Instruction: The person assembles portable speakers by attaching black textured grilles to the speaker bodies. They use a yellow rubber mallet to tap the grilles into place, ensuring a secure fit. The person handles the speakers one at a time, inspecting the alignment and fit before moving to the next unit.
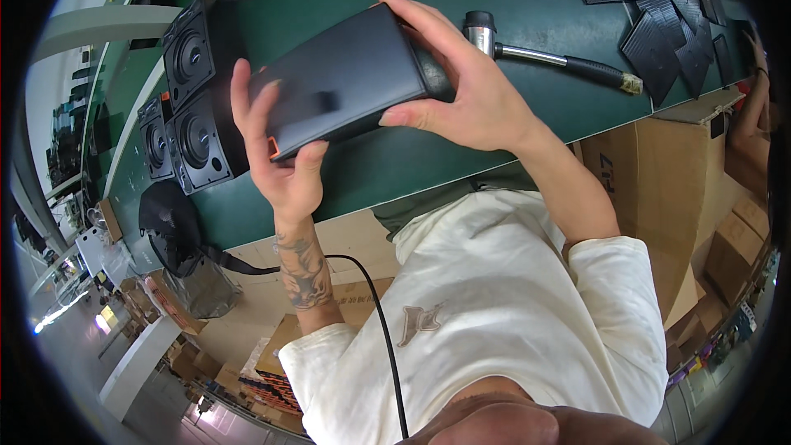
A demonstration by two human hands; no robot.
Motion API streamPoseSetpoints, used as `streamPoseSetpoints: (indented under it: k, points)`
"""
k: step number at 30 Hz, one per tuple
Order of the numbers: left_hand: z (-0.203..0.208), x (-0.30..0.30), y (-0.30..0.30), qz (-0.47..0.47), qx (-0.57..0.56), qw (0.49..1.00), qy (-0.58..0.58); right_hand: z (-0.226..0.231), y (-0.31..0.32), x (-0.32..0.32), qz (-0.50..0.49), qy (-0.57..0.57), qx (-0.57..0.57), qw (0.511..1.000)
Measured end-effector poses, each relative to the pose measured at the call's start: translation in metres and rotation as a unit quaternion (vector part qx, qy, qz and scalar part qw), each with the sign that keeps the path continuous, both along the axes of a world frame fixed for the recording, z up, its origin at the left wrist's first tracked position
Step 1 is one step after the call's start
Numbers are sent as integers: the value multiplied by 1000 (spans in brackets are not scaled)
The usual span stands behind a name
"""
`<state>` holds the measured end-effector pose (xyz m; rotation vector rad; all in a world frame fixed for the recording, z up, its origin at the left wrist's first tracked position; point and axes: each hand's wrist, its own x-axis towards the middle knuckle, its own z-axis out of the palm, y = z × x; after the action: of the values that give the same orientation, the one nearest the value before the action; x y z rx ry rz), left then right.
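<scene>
A black box-shaped speaker cabinet (350, 70) with a smooth top face and a small orange patch at its near left corner is held over the green bench. My left hand (276, 144) grips its left end, thumb at the near edge and fingers on the far side. Around the right end curls my right hand (470, 82), with its thumb on the near edge and fingertips at the far corner. The underside of the cabinet is hidden. Just beyond my right hand lies a mallet (527, 51) with a silver-and-black head and a black grip.
Several black speakers (194, 86) with round cones stand together at the bench's left. Black flat panels (655, 25) are piled at the far right. A black bag (169, 227) hangs by the left edge. A large cardboard box (651, 177) stands near right, beside another person's arm (748, 136).
</scene>
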<state>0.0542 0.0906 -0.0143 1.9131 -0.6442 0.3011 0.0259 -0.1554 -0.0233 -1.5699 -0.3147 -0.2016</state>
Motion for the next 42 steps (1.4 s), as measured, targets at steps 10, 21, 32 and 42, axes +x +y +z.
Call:
streamPoseSetpoints:
  k: [10,21,32,42]
  points:
    - [5,11,4,-40,60,996,-60,14,-9,7,-16,-13,-136,990]
    - [22,45,-16,109,-98,939,311,5,-15,54,-129,-69,-271,951]
    - [-1,53,-22,71,-295,883,359,13,-104,-20,-65,-22,-545,836]
    - [1,57,-20,56,-291,885,358,39,-102,-3,-35,-30,-388,920]
